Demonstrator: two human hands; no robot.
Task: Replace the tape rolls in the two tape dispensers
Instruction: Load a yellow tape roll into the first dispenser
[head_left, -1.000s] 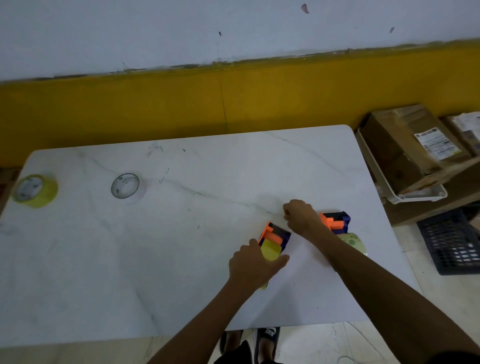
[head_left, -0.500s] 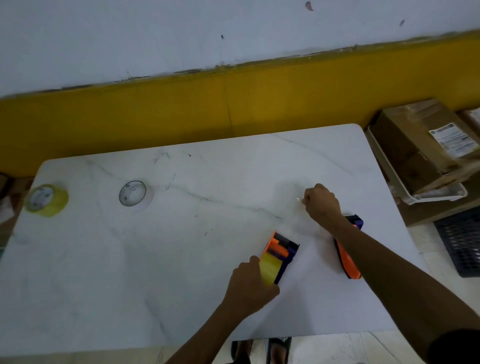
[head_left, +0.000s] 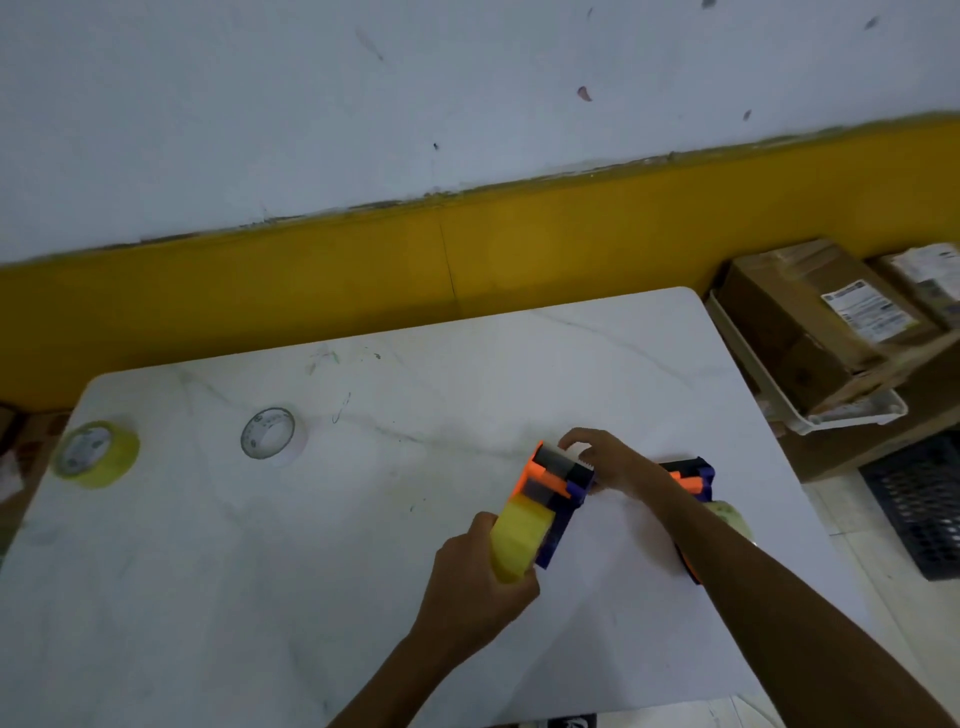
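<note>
An orange and purple tape dispenser (head_left: 553, 491) with a yellow roll (head_left: 519, 540) in it lies on the white marble table (head_left: 311, 571). My left hand (head_left: 478, 587) grips its rear end around the yellow roll. My right hand (head_left: 605, 460) rests on its front end at the cutter, fingers pinched there. A second orange and purple dispenser (head_left: 693, 478) lies behind my right forearm, mostly hidden, with a pale roll (head_left: 732, 517) showing beside it. A loose yellow roll (head_left: 96, 452) and a clear roll (head_left: 270, 434) lie at the table's far left.
Cardboard boxes (head_left: 810, 332) sit in a white tray (head_left: 852, 413) to the right of the table. A dark crate (head_left: 919, 499) stands on the floor below them. A yellow and white wall runs behind the table.
My right hand has come back left from the open table surface onto the front of the near dispenser. My left hand has stayed gripping the dispenser's roll end.
</note>
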